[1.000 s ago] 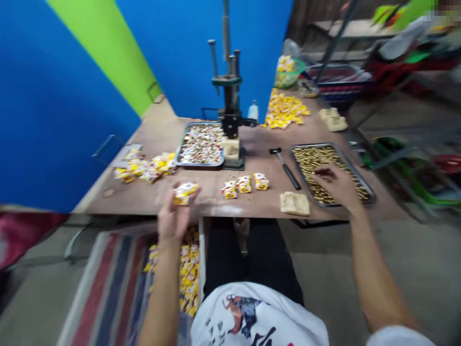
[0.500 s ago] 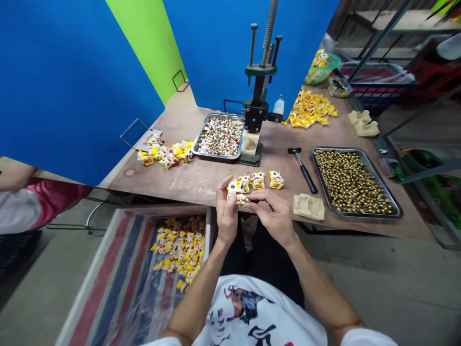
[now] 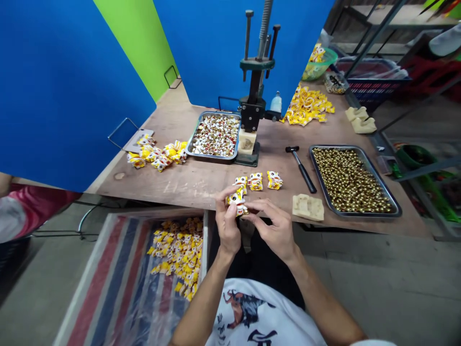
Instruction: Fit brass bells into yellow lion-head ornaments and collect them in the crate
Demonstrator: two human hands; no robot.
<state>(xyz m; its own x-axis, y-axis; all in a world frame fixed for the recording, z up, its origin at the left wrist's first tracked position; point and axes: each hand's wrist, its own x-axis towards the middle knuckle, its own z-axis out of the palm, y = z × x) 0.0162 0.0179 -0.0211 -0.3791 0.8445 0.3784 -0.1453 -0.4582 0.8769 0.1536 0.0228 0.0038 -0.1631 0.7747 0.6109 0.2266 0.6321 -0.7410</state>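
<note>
A blue panel (image 3: pixel 209 53) screens off what's behind the desk (image 3: pixel 158 182), which has open room along its left front edge. Below, a box (image 3: pixel 205 235) holds yellow-and-white pieces (image 3: pixel 180 252). The press (image 3: pixel 250 117) runs out of my view at the top. One tray (image 3: pixel 360 214) carries gold balls (image 3: pixel 353 180); a smaller pan (image 3: pixel 212 156), white-and-gold bits (image 3: pixel 216 136). The left hand (image 3: pixel 227 228) curls around a figurine (image 3: pixel 236 198) near the desk's front edge; the right hand's (image 3: pixel 275 223) thumb and fingers nearly meet at its side, gripping what, I can't tell.
</note>
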